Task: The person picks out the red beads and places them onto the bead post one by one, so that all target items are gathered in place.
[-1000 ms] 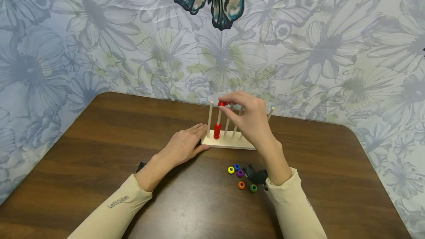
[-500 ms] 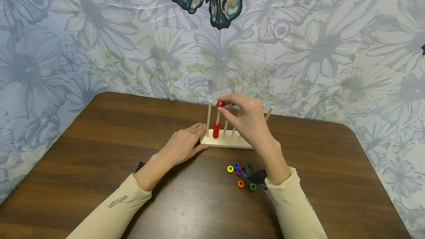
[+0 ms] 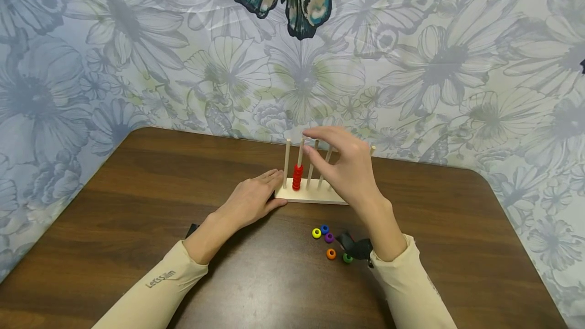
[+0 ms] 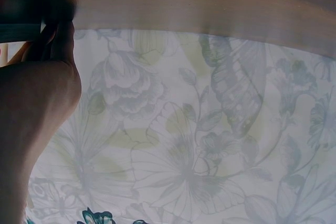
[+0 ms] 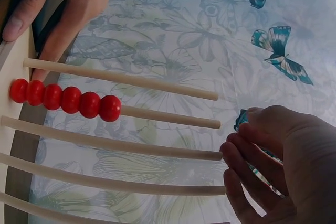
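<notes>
A pale wooden peg stand (image 3: pixel 315 196) has upright rods along its base. Several red beads (image 3: pixel 297 177) are stacked on the second rod from the left; the right wrist view shows the stack (image 5: pixel 71 99) at the rod's base end. My left hand (image 3: pixel 250 198) holds the stand's left end, thumb along the front edge and fingers at the far side. Beside the top of the beaded rod is my right hand (image 3: pixel 349 166), thumb and fingers apart with nothing between them. It hides part of the stand's right side. In the left wrist view the left hand's fingertips are dark.
In front of the stand lie loose beads: yellow (image 3: pixel 316 233), blue (image 3: pixel 324 229), purple (image 3: pixel 329 237), orange (image 3: pixel 331 254) and green (image 3: pixel 348 258). A black strap (image 3: pixel 354 246) at the right wrist hangs close to them. Behind the brown table (image 3: pixel 183 156) is a flower-patterned wall covering (image 3: pixel 183 65).
The red bead that my right hand pinched at the rod's top has dropped onto the stack. My right thumb and fingers have spread and drawn slightly right. The left hand keeps its place.
</notes>
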A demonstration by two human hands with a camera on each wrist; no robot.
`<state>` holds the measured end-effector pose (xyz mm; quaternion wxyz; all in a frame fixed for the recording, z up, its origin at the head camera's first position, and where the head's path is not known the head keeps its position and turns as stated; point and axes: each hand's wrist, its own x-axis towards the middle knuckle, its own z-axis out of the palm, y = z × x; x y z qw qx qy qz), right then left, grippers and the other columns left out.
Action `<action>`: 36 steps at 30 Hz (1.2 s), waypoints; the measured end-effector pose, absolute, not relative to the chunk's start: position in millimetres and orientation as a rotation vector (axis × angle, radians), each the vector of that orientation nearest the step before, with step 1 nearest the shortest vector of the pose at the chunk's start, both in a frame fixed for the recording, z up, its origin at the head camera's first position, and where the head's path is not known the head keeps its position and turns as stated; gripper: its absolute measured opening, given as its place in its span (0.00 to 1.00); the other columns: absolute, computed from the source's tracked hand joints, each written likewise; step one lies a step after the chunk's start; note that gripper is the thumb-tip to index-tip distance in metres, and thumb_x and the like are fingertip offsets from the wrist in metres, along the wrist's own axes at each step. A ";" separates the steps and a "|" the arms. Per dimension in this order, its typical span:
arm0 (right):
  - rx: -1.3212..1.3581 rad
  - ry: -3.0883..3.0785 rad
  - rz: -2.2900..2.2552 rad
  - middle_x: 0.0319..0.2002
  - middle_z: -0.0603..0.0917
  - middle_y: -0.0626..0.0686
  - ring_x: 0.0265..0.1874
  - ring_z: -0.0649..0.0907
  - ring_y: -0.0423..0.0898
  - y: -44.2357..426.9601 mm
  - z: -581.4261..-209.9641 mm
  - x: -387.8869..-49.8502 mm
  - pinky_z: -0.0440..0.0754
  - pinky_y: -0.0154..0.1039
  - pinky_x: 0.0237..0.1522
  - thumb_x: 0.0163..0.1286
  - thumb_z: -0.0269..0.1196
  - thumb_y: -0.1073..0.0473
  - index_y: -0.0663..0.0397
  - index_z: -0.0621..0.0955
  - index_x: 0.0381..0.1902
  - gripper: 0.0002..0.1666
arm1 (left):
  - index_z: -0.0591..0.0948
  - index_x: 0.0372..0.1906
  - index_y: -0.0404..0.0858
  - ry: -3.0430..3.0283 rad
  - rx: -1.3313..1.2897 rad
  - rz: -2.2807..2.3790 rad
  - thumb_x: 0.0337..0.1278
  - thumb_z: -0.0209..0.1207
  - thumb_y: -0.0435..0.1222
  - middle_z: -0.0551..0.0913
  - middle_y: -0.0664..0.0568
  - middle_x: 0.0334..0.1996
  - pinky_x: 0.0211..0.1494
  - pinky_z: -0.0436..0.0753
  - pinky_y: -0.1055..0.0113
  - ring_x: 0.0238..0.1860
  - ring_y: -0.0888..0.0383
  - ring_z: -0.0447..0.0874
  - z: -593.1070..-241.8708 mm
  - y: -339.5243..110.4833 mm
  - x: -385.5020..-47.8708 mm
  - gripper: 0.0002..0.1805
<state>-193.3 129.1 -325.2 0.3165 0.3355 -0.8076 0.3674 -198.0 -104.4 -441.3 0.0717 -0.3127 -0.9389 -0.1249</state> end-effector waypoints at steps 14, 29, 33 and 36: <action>1.083 -2.004 0.976 0.40 0.93 0.50 0.41 0.90 0.46 152.7 -338.6 -182.9 0.83 0.32 0.47 0.64 0.74 0.68 0.57 0.91 0.42 0.09 | 0.75 0.72 0.29 -2.802 -0.935 -0.366 0.69 0.67 0.52 0.78 0.39 0.71 0.66 0.83 0.47 0.73 0.46 0.77 -442.3 -105.7 -196.9 0.39; 1.107 -2.268 0.947 0.39 0.92 0.43 0.35 0.88 0.41 218.7 -377.2 -162.8 0.81 0.26 0.44 0.61 0.76 0.67 0.48 0.91 0.43 0.13 | 0.74 0.73 0.30 -2.812 -0.940 -0.358 0.70 0.66 0.52 0.77 0.40 0.72 0.65 0.84 0.46 0.74 0.46 0.76 -441.5 -105.1 -196.6 0.39; 1.105 -2.410 0.970 0.38 0.91 0.42 0.36 0.89 0.39 231.3 -383.9 -157.3 0.81 0.25 0.46 0.61 0.78 0.65 0.45 0.90 0.44 0.14 | 0.74 0.73 0.30 -2.811 -0.942 -0.358 0.70 0.66 0.52 0.77 0.40 0.72 0.65 0.84 0.46 0.74 0.46 0.76 -441.8 -104.7 -197.1 0.39; 1.131 -2.533 1.025 0.39 0.92 0.41 0.39 0.90 0.38 236.6 -388.1 -155.6 0.84 0.29 0.48 0.62 0.79 0.62 0.44 0.91 0.44 0.14 | 0.75 0.73 0.30 -2.807 -0.945 -0.362 0.70 0.66 0.52 0.77 0.39 0.72 0.65 0.83 0.46 0.74 0.46 0.76 -441.7 -104.7 -197.5 0.39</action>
